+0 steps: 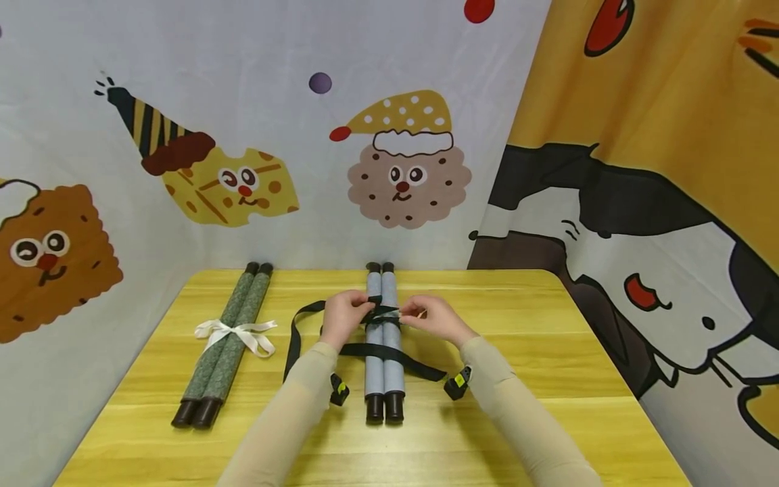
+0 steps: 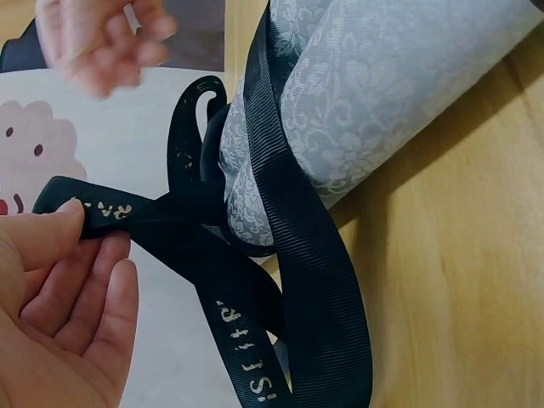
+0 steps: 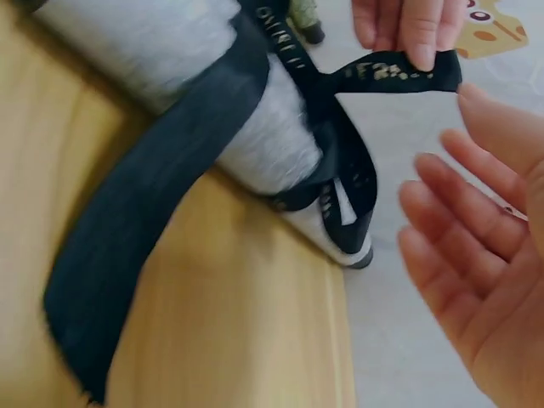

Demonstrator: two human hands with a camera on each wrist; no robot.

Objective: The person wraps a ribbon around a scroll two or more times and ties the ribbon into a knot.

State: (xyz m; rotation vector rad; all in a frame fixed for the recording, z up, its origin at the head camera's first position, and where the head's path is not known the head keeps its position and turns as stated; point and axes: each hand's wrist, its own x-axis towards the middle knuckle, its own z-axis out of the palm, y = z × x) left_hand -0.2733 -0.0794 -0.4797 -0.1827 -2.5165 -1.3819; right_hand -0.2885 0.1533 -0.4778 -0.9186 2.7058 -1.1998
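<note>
Two pale grey-blue patterned scrolls (image 1: 393, 372) with dark end knobs lie side by side on the table. A black ribbon (image 2: 323, 289) with gold lettering is wound around them and knotted, with a loop standing off the knot. My left hand (image 1: 343, 316) pinches a folded piece of this ribbon between thumb and fingers, above the scrolls. To the right, my right hand (image 1: 435, 316) hovers close to the knot. In the right wrist view its fingers (image 3: 459, 195) are loosely bent and hold nothing, apart from the ribbon. One ribbon tail crosses the scrolls toward the right.
On the left of the wooden table (image 1: 517, 406) lies a pair of green scrolls (image 1: 240, 331), tied with a white ribbon bow (image 1: 234, 331). Another stretch of black ribbon curves beside my left forearm. A cartoon-printed curtain (image 1: 243, 81) hangs behind the table's far edge.
</note>
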